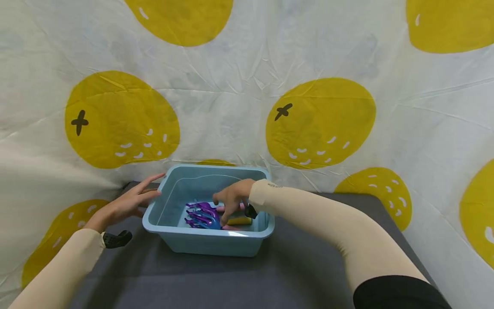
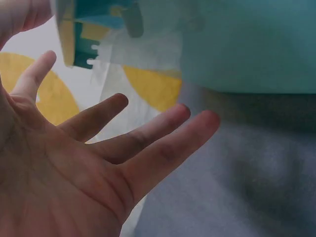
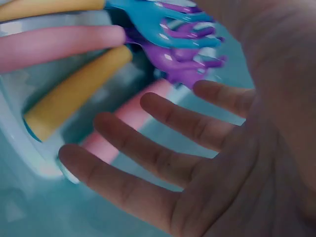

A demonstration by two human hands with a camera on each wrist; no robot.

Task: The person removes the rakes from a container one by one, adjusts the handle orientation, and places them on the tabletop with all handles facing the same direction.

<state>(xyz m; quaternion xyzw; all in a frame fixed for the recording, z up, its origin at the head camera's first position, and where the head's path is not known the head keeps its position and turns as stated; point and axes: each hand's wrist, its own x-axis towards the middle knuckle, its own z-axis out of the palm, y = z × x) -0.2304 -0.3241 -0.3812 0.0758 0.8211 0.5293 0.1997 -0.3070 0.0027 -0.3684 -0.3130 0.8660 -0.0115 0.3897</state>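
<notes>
A light blue plastic tub (image 1: 204,248) stands on the grey surface, with several small rake-like tools lying in it. Their pronged heads are purple (image 1: 206,207) and blue (image 1: 212,221). In the right wrist view they have pink handles (image 3: 59,45) and yellow handles (image 3: 79,94). My right hand (image 1: 233,196) reaches down into the tub over these handles, its fingers spread and extended, gripping nothing visible. At the tub's left side is my left hand (image 1: 131,201), fingers spread, the tips at the rim; whether they touch cannot be told.
The dark grey tabletop (image 1: 185,283) carries the tub near its back edge. Behind it hangs a white cloth (image 1: 224,124) with big yellow fruit prints. Dark wrist devices (image 1: 117,239) are worn on both arms.
</notes>
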